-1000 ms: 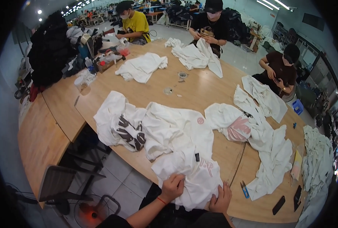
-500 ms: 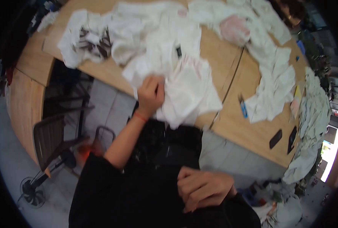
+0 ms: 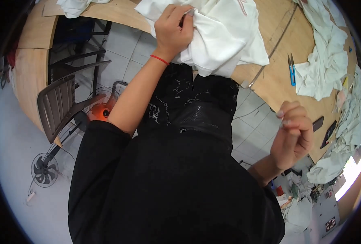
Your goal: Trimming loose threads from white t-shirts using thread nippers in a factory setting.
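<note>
A white garment (image 3: 225, 44) with a bit of reddish print lies bunched at the table's front edge, its lower part hanging over towards my lap. My left hand (image 3: 174, 30), with a red string round the wrist, is closed on a fold at the garment's left side. Away from the cloth, my right hand (image 3: 294, 134) is raised at the right in front of the table edge. Its fingers are loosely bent and apart, and nothing shows in them. The blue-handled thread snips (image 3: 293, 75) lie on the table beyond it, untouched.
More white garments (image 3: 320, 57) lie along the table (image 3: 276, 65) at the right. A dark phone (image 3: 318, 123) rests near its edge. At left stand a brown chair (image 3: 58, 101), an orange object (image 3: 100, 111) and a fan (image 3: 44, 170). Loose threads cling to my dark lap.
The view has tipped down, so the table sits higher in it. My right hand has swung out from my body to the right, its fingers loosening. My left hand stays at the garment.
</note>
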